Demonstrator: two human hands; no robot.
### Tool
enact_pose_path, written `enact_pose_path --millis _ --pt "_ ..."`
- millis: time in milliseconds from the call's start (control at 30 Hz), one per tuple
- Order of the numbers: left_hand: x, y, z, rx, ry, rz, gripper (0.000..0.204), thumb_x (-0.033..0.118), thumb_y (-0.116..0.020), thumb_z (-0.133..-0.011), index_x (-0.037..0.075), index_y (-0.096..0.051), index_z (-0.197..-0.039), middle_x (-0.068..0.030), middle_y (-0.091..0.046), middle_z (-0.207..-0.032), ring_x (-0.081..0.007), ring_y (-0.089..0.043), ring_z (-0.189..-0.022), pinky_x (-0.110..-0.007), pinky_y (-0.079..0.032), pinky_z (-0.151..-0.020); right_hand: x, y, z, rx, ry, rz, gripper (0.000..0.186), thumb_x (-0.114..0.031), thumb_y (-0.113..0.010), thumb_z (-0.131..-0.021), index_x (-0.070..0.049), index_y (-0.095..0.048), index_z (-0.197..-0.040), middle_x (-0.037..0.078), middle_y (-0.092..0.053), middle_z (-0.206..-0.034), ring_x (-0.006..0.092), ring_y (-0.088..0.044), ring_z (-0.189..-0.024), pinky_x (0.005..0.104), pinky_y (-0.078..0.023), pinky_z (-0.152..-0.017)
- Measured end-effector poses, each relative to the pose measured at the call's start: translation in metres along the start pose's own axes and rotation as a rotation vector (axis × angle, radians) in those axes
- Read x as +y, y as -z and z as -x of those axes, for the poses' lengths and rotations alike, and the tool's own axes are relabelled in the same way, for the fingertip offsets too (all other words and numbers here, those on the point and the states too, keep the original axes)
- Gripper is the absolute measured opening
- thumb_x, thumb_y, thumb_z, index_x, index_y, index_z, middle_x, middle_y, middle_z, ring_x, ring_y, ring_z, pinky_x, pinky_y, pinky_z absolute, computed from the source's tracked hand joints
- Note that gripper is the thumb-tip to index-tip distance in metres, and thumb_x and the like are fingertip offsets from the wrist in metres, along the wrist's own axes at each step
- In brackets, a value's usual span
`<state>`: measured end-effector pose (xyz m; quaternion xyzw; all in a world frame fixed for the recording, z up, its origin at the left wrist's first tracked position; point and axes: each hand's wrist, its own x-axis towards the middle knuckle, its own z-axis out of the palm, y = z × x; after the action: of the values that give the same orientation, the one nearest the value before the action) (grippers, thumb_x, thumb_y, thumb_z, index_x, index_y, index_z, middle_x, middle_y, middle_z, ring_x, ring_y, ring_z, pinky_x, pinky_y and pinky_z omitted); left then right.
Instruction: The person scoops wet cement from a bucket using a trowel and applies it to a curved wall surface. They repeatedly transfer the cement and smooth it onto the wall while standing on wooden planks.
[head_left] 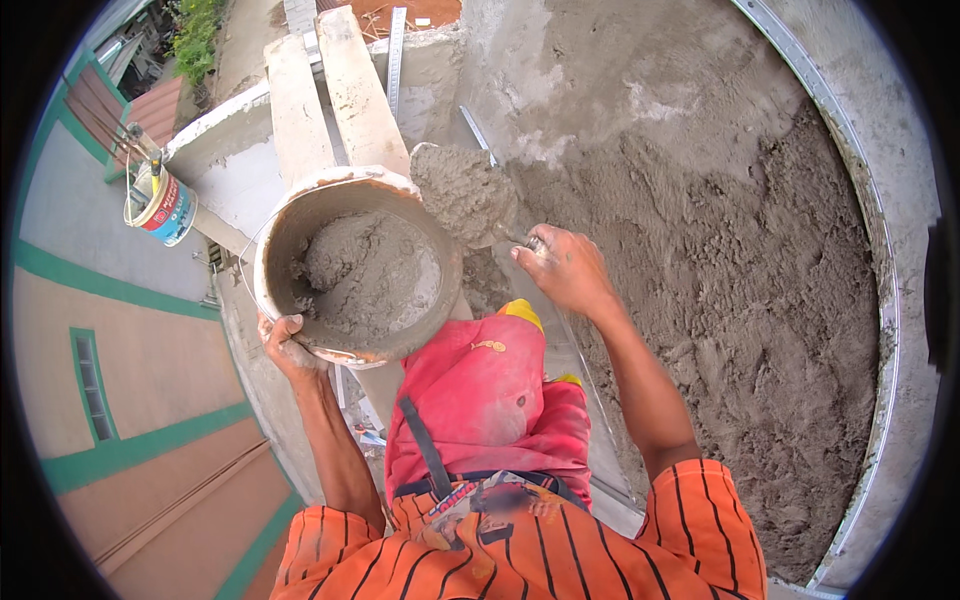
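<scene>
Nearest is an orange shirt (530, 555) with dark stripes, above dusty red trousers (480, 400). The left hand (290, 345) is clamped on the near left rim of a round bucket (450, 270), its thumb over the edge; the other fingers are partly hidden. The bucket tilts toward the person, and grey mortar (365, 265) lies inside it. The right hand (568, 268) has its fingers wrapped around the handle of a trowel (534, 243), whose blade carries a heaped load of mortar (463, 195) just beside the bucket's right rim. To the right spreads a broad, rough coat of mortar (740, 330), edged on its outer side by a metal strip (893, 320). Beyond the bucket run two pale planks (300, 110). Farther left hangs a smaller bucket (172, 215), near a building (170, 360) with green bands; a green bush (197, 40) shows farthest off.
</scene>
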<state>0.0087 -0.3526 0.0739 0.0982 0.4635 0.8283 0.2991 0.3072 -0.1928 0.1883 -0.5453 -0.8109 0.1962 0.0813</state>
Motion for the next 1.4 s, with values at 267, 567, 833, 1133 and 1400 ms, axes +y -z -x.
enact_pose_path --millis 267,567,833,1133,1400 --pt "-0.007 0.026 -0.008 0.097 -0.032 -0.127 0.066 0.017 -0.055 -0.063 -0.006 -0.048 -0.125 -0.0186 -0.057 -0.111 -0.0298 -0.059 -0.100 -0.039 -0.050 -0.086 0.023 -0.052 -0.078 -0.057 0.026 -0.202 0.040 -0.039 -0.065 -0.086 0.000 -0.067 -0.096 0.018 -0.068 -0.086 0.0344 -0.067 -0.084 0.0449 -0.050 -0.073" --pt "-0.019 0.050 0.001 0.216 -0.128 -0.126 0.059 0.017 -0.054 -0.069 -0.005 -0.047 -0.124 -0.0185 -0.057 -0.113 -0.0301 -0.057 -0.100 -0.039 -0.047 -0.090 0.134 -0.151 -0.217 -0.593 -0.443 -1.195 0.022 -0.029 -0.062 -0.091 -0.008 -0.061 -0.088 0.001 -0.060 -0.068 0.0093 -0.054 -0.050 0.0245 -0.045 -0.044" --pt "-0.008 0.043 0.019 0.262 0.047 -0.068 0.068 0.020 -0.058 -0.072 -0.008 -0.043 -0.132 -0.0216 -0.057 -0.120 -0.0338 -0.059 -0.105 -0.043 -0.049 -0.091 0.144 -0.161 -0.213 0.116 -0.433 -0.943 0.029 -0.031 -0.058 -0.095 -0.006 -0.057 -0.081 0.001 -0.054 -0.065 0.0101 -0.054 -0.051 0.0272 -0.045 -0.045" --pt "-0.011 0.047 0.016 0.301 0.010 -0.103 0.072 0.024 -0.059 -0.074 -0.010 -0.040 -0.135 -0.0223 -0.055 -0.126 -0.0336 -0.058 -0.108 -0.042 -0.049 -0.092 0.238 -0.331 -0.307 -0.333 -0.549 -0.240 0.049 -0.037 -0.059 -0.091 0.004 -0.062 -0.118 0.018 -0.070 -0.094 0.0310 -0.069 -0.078 0.0418 -0.052 -0.076" --pt "-0.013 0.051 0.021 0.286 0.023 -0.075 0.070 0.025 -0.059 -0.076 -0.009 -0.041 -0.135 -0.0222 -0.055 -0.126 -0.0320 -0.058 -0.108 -0.041 -0.049 -0.091 0.227 -0.316 -0.287 0.027 -0.490 0.019 0.047 -0.040 -0.057 -0.092 0.003 -0.065 -0.108 0.027 -0.064 -0.111 0.0419 -0.061 -0.106 0.0475 -0.048 -0.091"
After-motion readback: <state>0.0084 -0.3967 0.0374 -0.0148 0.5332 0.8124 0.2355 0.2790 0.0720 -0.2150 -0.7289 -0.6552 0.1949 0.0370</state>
